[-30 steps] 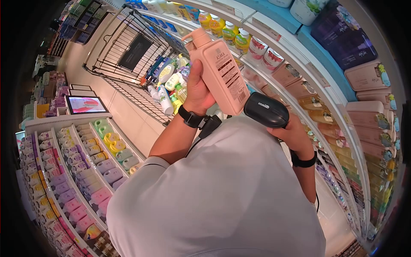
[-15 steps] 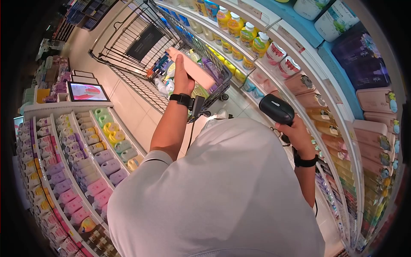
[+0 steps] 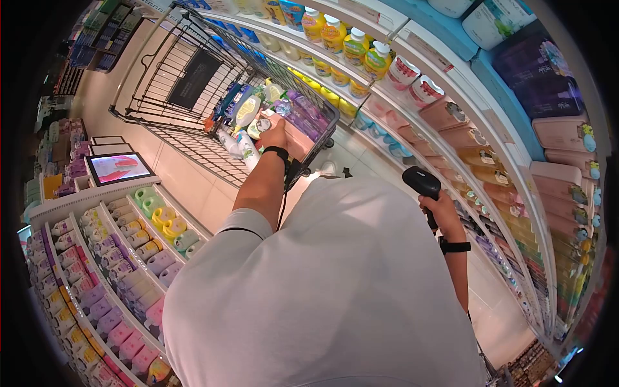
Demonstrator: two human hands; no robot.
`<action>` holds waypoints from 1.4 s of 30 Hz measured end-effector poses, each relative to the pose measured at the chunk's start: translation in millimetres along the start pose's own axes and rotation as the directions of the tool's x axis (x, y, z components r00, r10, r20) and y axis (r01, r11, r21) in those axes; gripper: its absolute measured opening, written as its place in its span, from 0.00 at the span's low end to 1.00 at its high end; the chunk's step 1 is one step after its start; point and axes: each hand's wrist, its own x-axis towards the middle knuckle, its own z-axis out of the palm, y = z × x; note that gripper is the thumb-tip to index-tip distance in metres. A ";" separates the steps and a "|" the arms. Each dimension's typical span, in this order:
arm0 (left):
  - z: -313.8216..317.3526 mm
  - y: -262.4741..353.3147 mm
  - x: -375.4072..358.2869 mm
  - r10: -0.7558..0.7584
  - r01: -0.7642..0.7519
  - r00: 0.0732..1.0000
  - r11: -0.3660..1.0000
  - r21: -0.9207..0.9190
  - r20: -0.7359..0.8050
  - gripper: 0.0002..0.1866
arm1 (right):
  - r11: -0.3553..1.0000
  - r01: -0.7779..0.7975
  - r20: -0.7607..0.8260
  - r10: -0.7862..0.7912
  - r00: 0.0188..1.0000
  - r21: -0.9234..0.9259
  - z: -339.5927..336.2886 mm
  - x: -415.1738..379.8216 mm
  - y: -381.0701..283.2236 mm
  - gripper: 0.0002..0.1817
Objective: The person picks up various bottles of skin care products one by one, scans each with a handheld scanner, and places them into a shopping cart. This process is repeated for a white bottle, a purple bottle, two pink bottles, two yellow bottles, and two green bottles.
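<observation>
Down inside the wire shopping cart (image 3: 151, 126), my left hand (image 3: 275, 137) grips a pink rectangular pack (image 3: 300, 143); my fingers partly cover it. Around it in the cart lie purple packs (image 3: 302, 113), an item with a yellow oval label (image 3: 247, 111), a white bottle (image 3: 247, 149) and a dark blue pack (image 3: 227, 103). On the right, my right hand (image 3: 443, 209) is wrapped round the handle of a black handheld barcode scanner (image 3: 421, 182), held in front of the shelves and apart from the cart.
Curved shelving (image 3: 412, 119) runs along the right, with yellow bottles (image 3: 355, 45) and pink packs (image 3: 560, 133). At the left stands a display (image 3: 97, 213) of pastel bottles, topped by a small screen (image 3: 119, 168). Tiled floor (image 3: 187, 184) shows between display and cart.
My left hand has lowered the pink pack from above the cart down among the goods in it. The scanner in my right hand has moved slightly right and down and turned.
</observation>
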 end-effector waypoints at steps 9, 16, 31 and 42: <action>14.6 -5.9 24.0 -0.111 0.036 0.962 0.957 0.288 0.251 0.43 | 0.993 -0.097 -0.052 0.101 0.994 0.064 6.5 4.5 31.3 0.14; -22.5 21.6 -26.0 -0.155 0.099 0.920 0.980 0.170 0.359 0.36 | 0.967 -0.173 -0.058 0.186 0.981 0.185 -5.3 9.7 85.7 0.15; 83.2 266.5 -373.0 0.840 -0.522 0.000 0.463 -0.717 0.542 0.22 | 0.851 -0.223 -0.171 0.338 0.925 0.476 -26.4 -6.0 219.2 0.16; 216.5 279.5 -565.7 0.700 -0.683 -0.494 0.053 -0.728 0.515 0.39 | 0.734 -0.289 -0.241 0.523 0.818 0.614 -32.4 -58.9 312.5 0.18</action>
